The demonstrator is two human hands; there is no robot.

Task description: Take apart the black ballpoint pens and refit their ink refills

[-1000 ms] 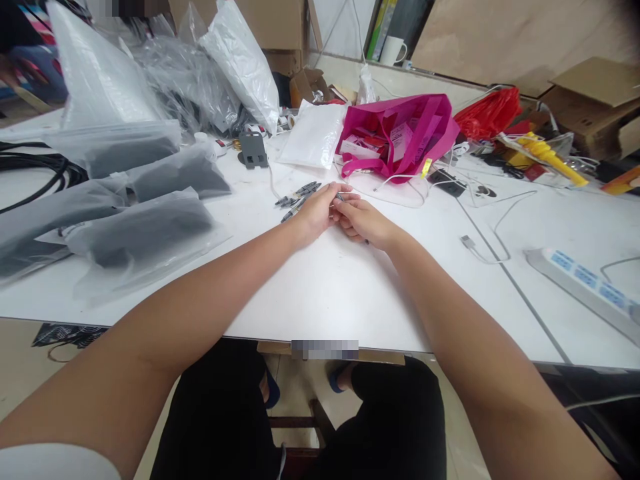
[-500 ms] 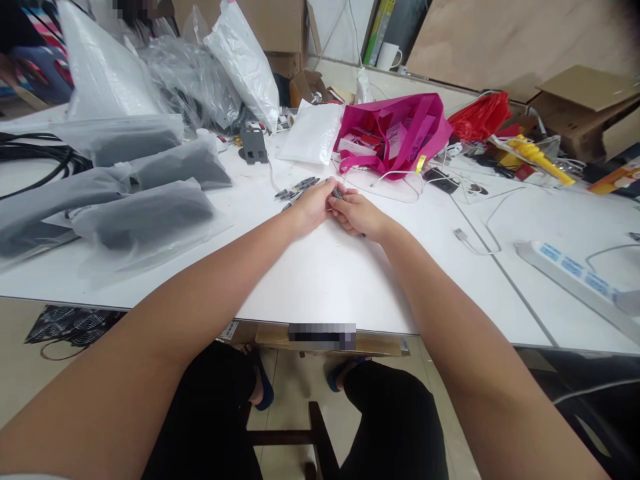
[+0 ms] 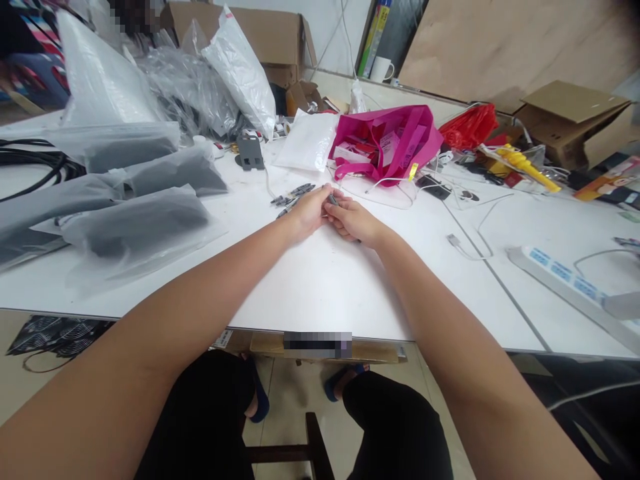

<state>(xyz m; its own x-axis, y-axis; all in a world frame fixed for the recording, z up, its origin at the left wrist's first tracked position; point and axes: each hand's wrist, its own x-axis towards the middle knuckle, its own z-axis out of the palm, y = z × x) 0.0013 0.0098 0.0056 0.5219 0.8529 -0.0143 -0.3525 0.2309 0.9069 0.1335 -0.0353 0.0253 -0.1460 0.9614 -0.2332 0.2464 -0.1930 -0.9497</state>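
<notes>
Holding, at our right hand: we have the right hand (image 3: 354, 221) closed around a slim dark pen (image 3: 333, 199), its end showing above the fingers, over the middle of the table.
Left hand: we bring the left hand (image 3: 311, 212) against the right at the pen's upper end; its fingers are partly hidden, so we cannot tell what they grip.
Loose pens: we see more pens (image 3: 295, 193) heaped just beyond our left wrist.
White table (image 3: 320, 293): glossy and pale, with 1 dark seam running along our right side.
Table, left: 4 frosted bags (image 3: 137, 220) with dark contents, near a coil of black cable (image 3: 33, 163).
Table, far side: a grey stand (image 3: 250, 153), a white packet (image 3: 307, 143) and an open pink bag (image 3: 423, 137).
Table, right: a white power strip (image 3: 555, 270), and a red plastic bag (image 3: 467, 127) near an open cardboard box (image 3: 575, 130).
Ledge: 1 white mug (image 3: 381, 69) beside a large wooden board (image 3: 500, 47).
Floor (image 3: 290, 387): pale tiles below our 2 knees.
</notes>
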